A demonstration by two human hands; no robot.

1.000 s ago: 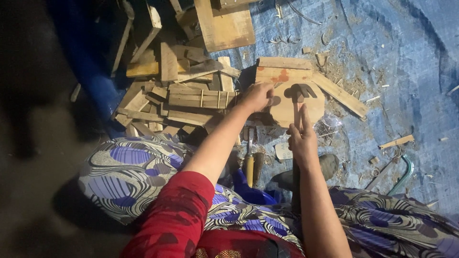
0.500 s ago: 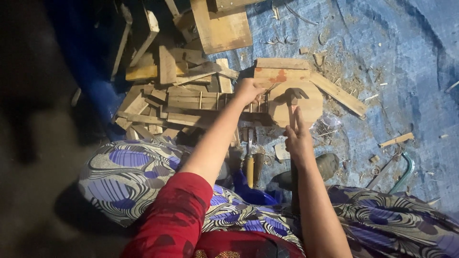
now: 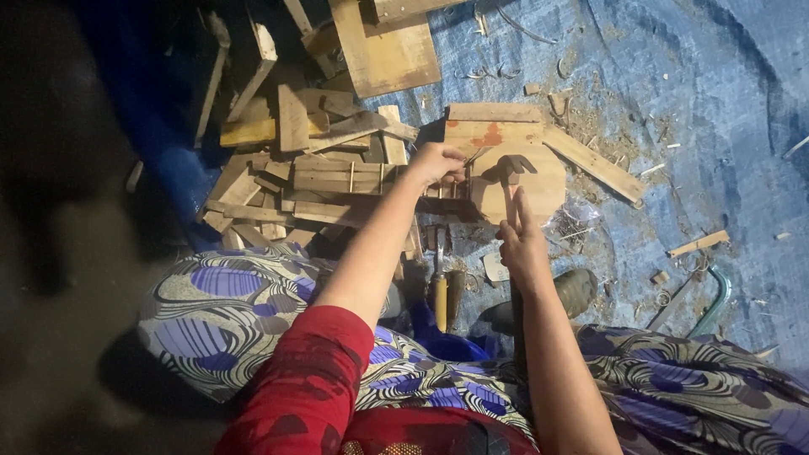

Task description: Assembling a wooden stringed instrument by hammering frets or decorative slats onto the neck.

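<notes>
Blue tarp (image 3: 691, 101) covered the floor, littered with shavings and offcuts; loose grit under a work block meant it could skid under a blow. Pile of wood scraps (image 3: 320, 168) sat stacked unevenly just left of the work, touching the reach path of the left arm, so a bump could have tipped pieces onto the block. Round wooden block (image 3: 527, 181) lay on the tarp in front of the knees, with a flat board (image 3: 493, 126) touching its far edge. Hammer (image 3: 511, 168) stood over the block, head dark against the wood, handle running back toward the body. Right hand (image 3: 524, 244) was closed loosely on the handle with two fingers stretched straight along it, a weak hold; my read was the hammer could twist or slip on impact. Left hand (image 3: 436, 162) was curled narrow at the block's left edge, pinching something too small to make out, and sat just beside the hammer head, so a glancing strike could have caught the fingers. A chisel with a yellow handle (image 3: 439, 291) lay near the knees, blade end pointing away, easy to lean on by accident. Dim light made aim harder.
</notes>
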